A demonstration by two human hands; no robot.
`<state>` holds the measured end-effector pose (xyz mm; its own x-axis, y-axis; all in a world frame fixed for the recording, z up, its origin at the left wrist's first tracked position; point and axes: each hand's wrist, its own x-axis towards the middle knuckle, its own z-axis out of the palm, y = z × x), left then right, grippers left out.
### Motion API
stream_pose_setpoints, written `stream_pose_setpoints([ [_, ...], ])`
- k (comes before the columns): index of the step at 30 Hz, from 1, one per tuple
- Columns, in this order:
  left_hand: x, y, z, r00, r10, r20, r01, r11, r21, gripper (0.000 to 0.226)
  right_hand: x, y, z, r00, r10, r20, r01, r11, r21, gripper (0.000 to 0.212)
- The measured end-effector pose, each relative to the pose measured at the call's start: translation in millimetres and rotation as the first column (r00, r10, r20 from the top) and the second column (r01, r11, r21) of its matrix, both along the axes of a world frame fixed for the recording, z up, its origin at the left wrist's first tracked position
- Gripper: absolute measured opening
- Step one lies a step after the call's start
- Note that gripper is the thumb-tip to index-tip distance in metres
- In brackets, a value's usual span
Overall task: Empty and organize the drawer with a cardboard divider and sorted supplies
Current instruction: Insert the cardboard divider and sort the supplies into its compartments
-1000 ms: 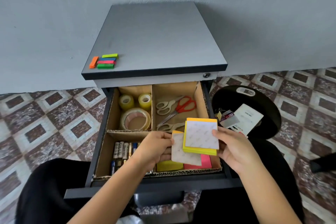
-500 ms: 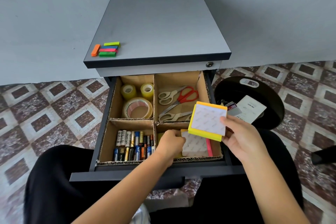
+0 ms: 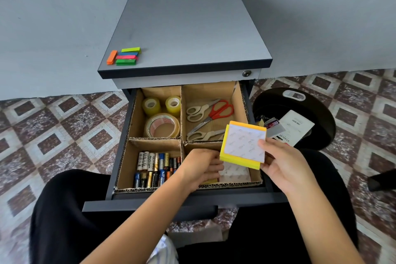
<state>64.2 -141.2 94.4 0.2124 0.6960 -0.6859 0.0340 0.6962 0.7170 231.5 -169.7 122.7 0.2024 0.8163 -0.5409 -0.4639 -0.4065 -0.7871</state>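
Above the patterned tile floor (image 3: 64, 126), fingers (image 3: 216, 166) of the left hand (image 3: 201, 167) curl against the white-backed pads (image 3: 235, 174) just lowered into the front-right compartment of the drawer (image 3: 150, 201), gripping or merely pressing I cannot tell, while the right hand (image 3: 282, 163) pinches the yellow pad (image 3: 244, 143) just above them, likely next in.

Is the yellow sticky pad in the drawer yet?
Out: the right hand holds the yellow sticky pad raised above the drawer, not set down inside.

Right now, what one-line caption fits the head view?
Right hand holds a yellow sticky-note pad above the divided drawer; left hand is down in its front-right compartment, beside other pads.
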Motion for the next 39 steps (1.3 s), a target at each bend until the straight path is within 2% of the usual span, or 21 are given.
stream_pose_setpoints([
  [3, -4.4, -0.8, 9.4, 0.974, 0.051, 0.219, -0.045, 0.999, -0.031, 0.027, -2.7, -1.6, -2.2, 0.997, 0.063, 0.039, -0.063, 0.998, 0.003, 0.019],
  [5, -7.7, -1.8, 13.7, 0.957, 0.053, 0.285, -0.048, 0.999, -0.025, 0.025, -5.2, -2.1, -4.5, 0.993, 0.087, 0.073, -0.088, 0.996, 0.009, 0.02],
  [12, -8.5, -1.8, 15.2, 0.992, 0.088, 0.092, -0.094, 0.993, 0.065, 0.016, -8.1, -1.3, -9.0, 0.923, 0.131, 0.362, -0.133, 0.991, -0.021, 0.02],
  [16, -5.9, -4.6, 13.4, 0.993, 0.102, 0.064, -0.105, 0.994, 0.042, 0.014, -7.0, -0.6, -8.0, 0.884, 0.123, 0.452, -0.123, 0.992, -0.029, 0.028],
  [22, -8.2, -5.5, 15.2, 0.971, 0.176, 0.162, -0.163, 0.983, -0.089, 0.012, -3.2, -1.3, -9.6, 0.931, 0.121, 0.345, -0.112, 0.993, -0.045, 0.023],
  [25, -10.9, -5.0, 14.5, 0.96, 0.221, 0.171, -0.205, 0.973, -0.105, 0.019, -3.7, -0.8, -11.2, 0.937, 0.174, 0.304, -0.158, 0.984, -0.078, 0.022],
  [28, -12.6, -4.4, 13.2, 0.961, 0.218, 0.17, -0.206, 0.975, -0.087, 0.009, -5.4, -0.1, -11.5, 0.932, 0.196, 0.306, -0.18, 0.981, -0.077, 0.021],
  [34, -12.9, -1.5, 5.5, 0.998, 0.065, 0.011, -0.064, 0.998, -0.023, 0.015, 2.3, 5.3, -9.7, 0.953, 0.026, 0.303, -0.015, 0.999, -0.04, 0.015],
  [39, -2.3, 2.2, -4.8, 0.99, -0.018, -0.142, 0.027, 0.998, 0.055, 0.013, 8.6, 6.6, -7.8, 0.957, 0.012, 0.291, -0.005, 1.0, -0.026, 0.013],
])
